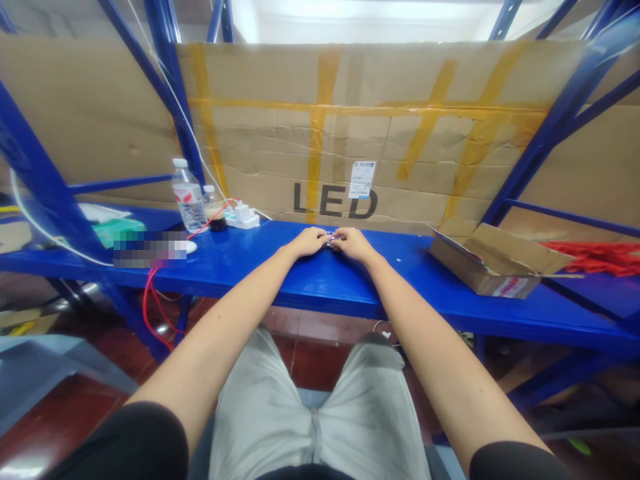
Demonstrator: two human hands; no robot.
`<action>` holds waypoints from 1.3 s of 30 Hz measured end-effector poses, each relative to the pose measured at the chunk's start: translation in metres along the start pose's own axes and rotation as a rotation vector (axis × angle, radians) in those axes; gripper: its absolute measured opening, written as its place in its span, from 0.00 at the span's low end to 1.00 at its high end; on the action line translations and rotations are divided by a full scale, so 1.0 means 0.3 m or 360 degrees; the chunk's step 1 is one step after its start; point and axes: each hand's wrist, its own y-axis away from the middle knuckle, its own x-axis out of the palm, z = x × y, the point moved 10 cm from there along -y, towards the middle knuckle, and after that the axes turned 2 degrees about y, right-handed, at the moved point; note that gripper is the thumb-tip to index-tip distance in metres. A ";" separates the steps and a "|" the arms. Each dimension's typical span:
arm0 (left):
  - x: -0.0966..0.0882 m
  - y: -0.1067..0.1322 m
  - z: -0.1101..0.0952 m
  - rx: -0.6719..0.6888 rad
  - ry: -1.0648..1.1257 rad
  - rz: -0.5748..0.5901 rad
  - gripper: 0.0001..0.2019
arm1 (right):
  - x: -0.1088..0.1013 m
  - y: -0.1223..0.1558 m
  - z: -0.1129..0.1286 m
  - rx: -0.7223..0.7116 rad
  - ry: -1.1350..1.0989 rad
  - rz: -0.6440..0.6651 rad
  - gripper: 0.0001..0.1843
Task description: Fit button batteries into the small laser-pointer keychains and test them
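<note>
Both my hands meet over the middle of the blue shelf top (pixel 260 267). My left hand (pixel 309 241) and my right hand (pixel 353 243) close their fingers on one small shiny thing (pixel 331 239), silvery with purple or pink tints. Its kind cannot be made out, since fingertips hide most of it. The hands rest at or just over the blue surface, with the thing pinched between them from both sides.
To the right stands an open cardboard box (pixel 483 267), beside red material (pixel 595 257). At the left are a water bottle (pixel 189 200), a small bottle of dark liquid (pixel 216 213), a white power strip (pixel 243 217) and a red cable (pixel 147 293). A large carton (pixel 400 140) forms the back.
</note>
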 end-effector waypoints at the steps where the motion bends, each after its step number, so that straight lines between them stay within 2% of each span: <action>1: 0.000 -0.001 0.004 -0.0004 -0.0013 -0.0006 0.20 | 0.001 -0.001 -0.003 -0.0008 -0.0003 -0.0007 0.04; 10: 0.019 -0.011 0.034 0.0011 -0.0097 0.0035 0.18 | 0.014 -0.018 -0.027 -0.0058 0.0073 -0.0008 0.05; 13: 0.014 -0.011 0.023 0.0036 -0.0093 0.0025 0.17 | 0.007 -0.013 -0.015 -0.0073 0.0144 -0.0003 0.05; 18: -0.003 -0.004 -0.011 0.0112 0.0026 0.0012 0.14 | 0.007 -0.002 -0.004 -0.0014 0.0050 0.0046 0.07; 23: 0.005 -0.001 -0.004 0.0099 0.0022 0.0105 0.15 | 0.021 0.000 0.007 -0.0057 0.0102 0.0102 0.07; 25: 0.012 -0.002 0.007 0.0065 0.0012 0.0157 0.16 | 0.025 0.002 0.012 -0.0071 0.0100 0.0116 0.06; 28: 0.025 -0.002 0.045 -0.0106 0.0041 0.0224 0.21 | 0.025 0.005 0.025 -0.0119 0.0125 0.0108 0.05; 30: 0.035 -0.001 0.066 -0.0210 0.0134 0.0250 0.23 | 0.020 0.004 0.035 -0.0155 0.0177 0.0085 0.04; 32: 0.040 -0.002 0.071 -0.0227 0.0243 0.0242 0.24 | 0.013 0.003 0.039 -0.0167 0.0231 0.0057 0.05; 36: 0.021 -0.012 0.035 -0.0033 0.0320 0.0135 0.20 | -0.006 0.002 0.029 -0.0102 0.0251 0.0017 0.05; 39: 0.013 -0.013 0.010 0.0074 0.0347 0.0124 0.17 | -0.013 0.003 0.019 -0.0049 0.0218 0.0036 0.07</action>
